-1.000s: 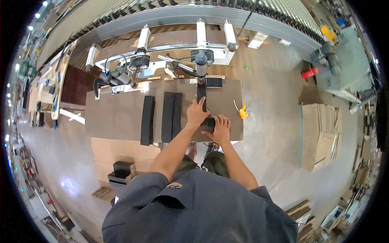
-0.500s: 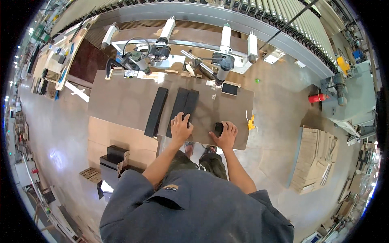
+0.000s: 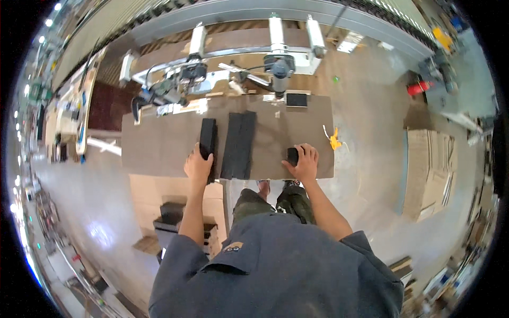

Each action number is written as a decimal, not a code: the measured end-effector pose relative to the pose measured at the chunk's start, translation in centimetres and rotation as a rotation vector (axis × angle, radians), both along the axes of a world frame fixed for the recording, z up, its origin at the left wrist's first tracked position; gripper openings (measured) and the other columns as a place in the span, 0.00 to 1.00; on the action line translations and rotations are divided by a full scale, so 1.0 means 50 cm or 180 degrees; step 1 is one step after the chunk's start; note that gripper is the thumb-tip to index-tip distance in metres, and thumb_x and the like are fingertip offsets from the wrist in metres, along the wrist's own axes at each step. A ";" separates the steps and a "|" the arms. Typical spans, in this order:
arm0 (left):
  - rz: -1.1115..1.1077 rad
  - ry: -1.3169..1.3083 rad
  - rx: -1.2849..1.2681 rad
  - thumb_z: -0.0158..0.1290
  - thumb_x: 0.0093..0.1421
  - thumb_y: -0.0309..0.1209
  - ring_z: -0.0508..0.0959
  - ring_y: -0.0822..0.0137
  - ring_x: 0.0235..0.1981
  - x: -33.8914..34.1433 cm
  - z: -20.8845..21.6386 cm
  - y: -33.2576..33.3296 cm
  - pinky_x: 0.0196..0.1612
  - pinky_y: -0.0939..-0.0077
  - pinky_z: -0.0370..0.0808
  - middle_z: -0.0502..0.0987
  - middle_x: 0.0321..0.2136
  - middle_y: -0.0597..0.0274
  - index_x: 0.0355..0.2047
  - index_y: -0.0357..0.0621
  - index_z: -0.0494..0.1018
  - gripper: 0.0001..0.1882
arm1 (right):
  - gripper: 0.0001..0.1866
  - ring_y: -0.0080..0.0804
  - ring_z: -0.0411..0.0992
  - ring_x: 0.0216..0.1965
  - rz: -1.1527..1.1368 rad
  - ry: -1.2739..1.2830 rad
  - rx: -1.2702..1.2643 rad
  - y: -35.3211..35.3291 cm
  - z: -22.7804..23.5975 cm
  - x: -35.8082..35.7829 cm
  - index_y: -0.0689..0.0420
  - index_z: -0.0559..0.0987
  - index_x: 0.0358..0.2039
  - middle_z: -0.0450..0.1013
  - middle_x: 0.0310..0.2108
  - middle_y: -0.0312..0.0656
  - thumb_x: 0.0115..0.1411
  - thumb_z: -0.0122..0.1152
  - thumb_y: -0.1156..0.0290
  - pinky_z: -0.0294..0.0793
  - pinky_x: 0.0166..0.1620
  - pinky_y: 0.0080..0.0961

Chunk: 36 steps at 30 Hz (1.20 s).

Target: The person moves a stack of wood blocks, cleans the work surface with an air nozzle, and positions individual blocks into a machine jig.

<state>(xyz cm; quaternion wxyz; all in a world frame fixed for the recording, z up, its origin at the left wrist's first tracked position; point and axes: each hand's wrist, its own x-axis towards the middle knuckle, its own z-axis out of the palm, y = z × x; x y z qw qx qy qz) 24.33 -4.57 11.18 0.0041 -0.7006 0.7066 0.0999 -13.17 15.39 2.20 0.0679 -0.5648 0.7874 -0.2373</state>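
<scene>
On the brown board [image 3: 159, 143] lie long black bars. My left hand [image 3: 198, 164] is closed around the near part of the leftmost black bar [image 3: 209, 132], thumb on its right side and fingers at its left. To the right of it, two flatter black strips [image 3: 238, 144] lie side by side, touching, with no hand on them. Near the board's front right, my right hand [image 3: 305, 163] grips a small black block [image 3: 292, 155] between thumb and fingers. The block rests on or just over the board; I cannot tell which.
Beyond the board's far edge stand clamp-like machine arms [image 3: 280, 69] on a metal rail. A dark-screened phone [image 3: 296, 99] lies at the far edge. A yellow tool [image 3: 335, 139] hangs by the right edge. Flattened cardboard [image 3: 430, 172] stands at right; black pieces [image 3: 172, 212] lie below left.
My left hand has moved left from the paired strips to the leftmost bar and taken hold of it. My right hand keeps the small block. The head view has shifted slightly.
</scene>
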 end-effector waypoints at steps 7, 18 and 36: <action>-0.0604 0.1168 -0.0821 0.74 0.61 0.46 0.83 0.39 0.58 -0.167 0.009 0.019 0.64 0.45 0.80 0.85 0.56 0.42 0.69 0.43 0.79 0.39 | 0.45 0.52 0.67 0.73 -0.0039 -0.0062 0.0008 0.001 0.018 -0.007 0.48 0.78 0.67 0.73 0.66 0.44 0.59 0.78 0.31 0.60 0.78 0.60; -0.1132 0.1113 -0.0818 0.72 0.61 0.41 0.81 0.40 0.59 -0.544 -0.161 0.070 0.62 0.45 0.80 0.80 0.60 0.44 0.70 0.41 0.75 0.39 | 0.52 0.47 0.69 0.72 0.0005 -0.0056 -0.0034 0.002 0.017 -0.012 0.50 0.80 0.65 0.74 0.64 0.45 0.50 0.80 0.25 0.57 0.79 0.62; -0.1231 0.2074 -0.0666 0.72 0.69 0.44 0.81 0.35 0.58 -0.532 -0.214 0.007 0.62 0.44 0.79 0.82 0.57 0.38 0.73 0.42 0.74 0.37 | 0.55 0.50 0.69 0.72 0.0033 0.0020 -0.0185 -0.011 0.017 -0.006 0.53 0.80 0.65 0.74 0.65 0.46 0.52 0.74 0.19 0.58 0.79 0.63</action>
